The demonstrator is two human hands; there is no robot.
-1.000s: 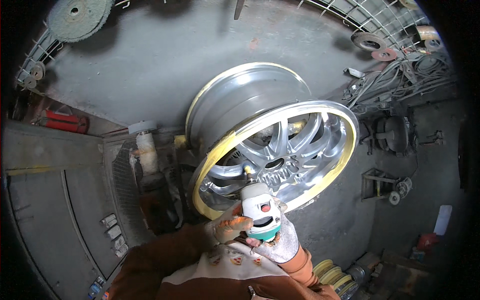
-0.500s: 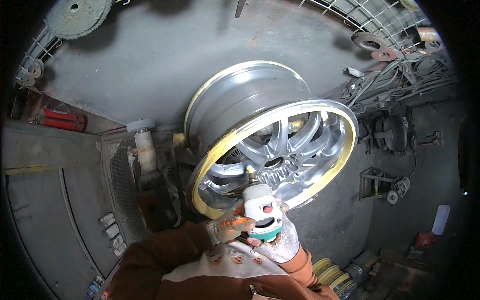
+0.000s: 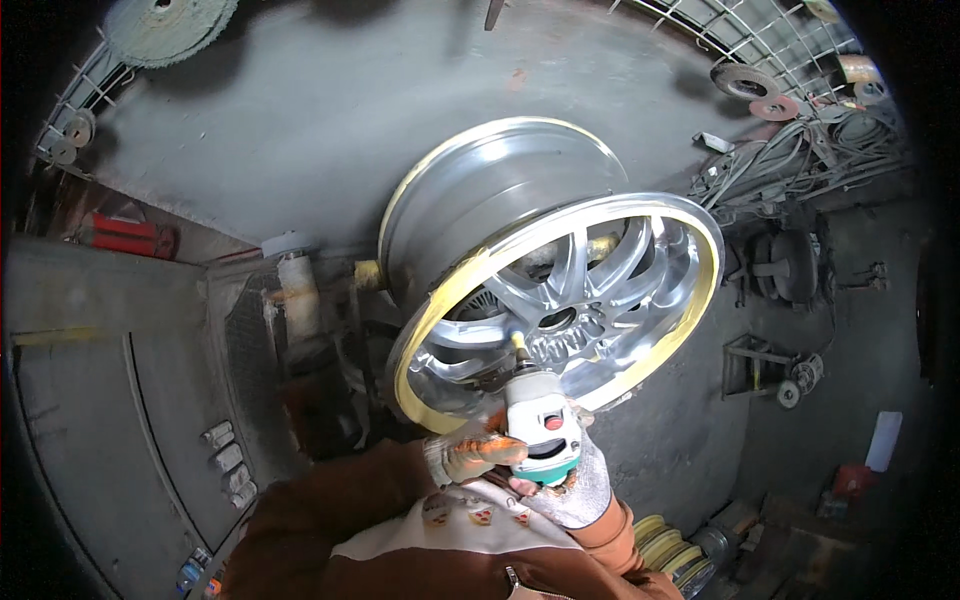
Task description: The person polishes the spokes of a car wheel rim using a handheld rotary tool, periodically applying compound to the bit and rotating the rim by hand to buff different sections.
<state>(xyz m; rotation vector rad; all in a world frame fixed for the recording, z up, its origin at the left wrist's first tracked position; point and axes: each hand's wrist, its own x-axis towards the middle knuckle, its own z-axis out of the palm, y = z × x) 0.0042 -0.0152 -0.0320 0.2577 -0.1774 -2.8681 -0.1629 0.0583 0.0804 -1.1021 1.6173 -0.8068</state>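
A silver multi-spoke alloy wheel (image 3: 572, 265) is tilted in front of me, with yellow tape round its rim. Both my hands grip a white-and-teal die grinder (image 3: 541, 408) with a red button. Its small pale-yellow tip (image 3: 518, 342) is at the inner end of a spoke, left of the hub hole; whether it touches the metal I cannot tell. My left hand (image 3: 474, 456), in an orange-stained glove, is closed on the tool's left side. My right hand (image 3: 585, 485), in a light grey glove, wraps it from the right and below, its fingers partly hidden.
A grey wall (image 3: 300, 130) rises behind the wheel. Wire racks (image 3: 755, 40) carry discs, including a large round buffing wheel (image 3: 170, 28). Bundled cables (image 3: 800, 165) hang at right. A red cylinder (image 3: 130, 236) lies at left. Yellow-edged rims (image 3: 668, 550) are stacked at lower right.
My hands and the die grinder have shifted slightly right, bringing the tip a little along the spoke toward the hub. The whole view has also moved a little. Both hands keep their grip.
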